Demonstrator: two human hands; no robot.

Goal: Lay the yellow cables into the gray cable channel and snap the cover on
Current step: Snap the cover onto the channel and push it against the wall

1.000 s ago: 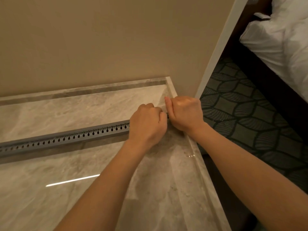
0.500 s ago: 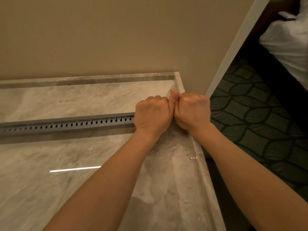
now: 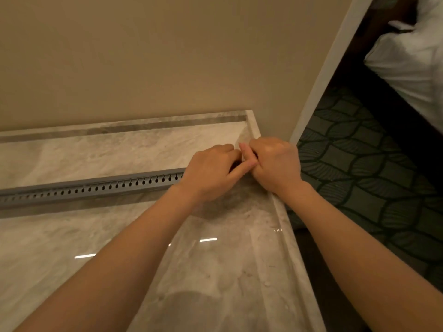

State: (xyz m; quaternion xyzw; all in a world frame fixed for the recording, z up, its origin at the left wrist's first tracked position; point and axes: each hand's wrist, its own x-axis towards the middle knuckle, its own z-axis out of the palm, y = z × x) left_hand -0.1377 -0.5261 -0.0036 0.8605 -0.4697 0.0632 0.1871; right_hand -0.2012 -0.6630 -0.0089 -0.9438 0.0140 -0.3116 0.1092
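Note:
The gray cable channel (image 3: 96, 188) lies across the marble top, running from the left edge toward the right; its slotted side wall faces me. My left hand (image 3: 211, 173) is curled over the channel's right end and covers it. My right hand (image 3: 275, 164) is curled right beside it at the table's right edge, thumbs and fingers of both hands meeting over the hidden end. No yellow cable shows; the channel's top looks closed along the visible length.
The marble table (image 3: 215, 271) has a raised rim (image 3: 285, 226) on the right and a beige wall (image 3: 167, 56) behind. Patterned dark carpet (image 3: 371, 176) lies to the right, with white bedding (image 3: 412, 68) at the upper right.
Both hands stay at the channel's right end. The fists pressed together half a second ago have loosened, and my right index finger and left thumb now stick out between them.

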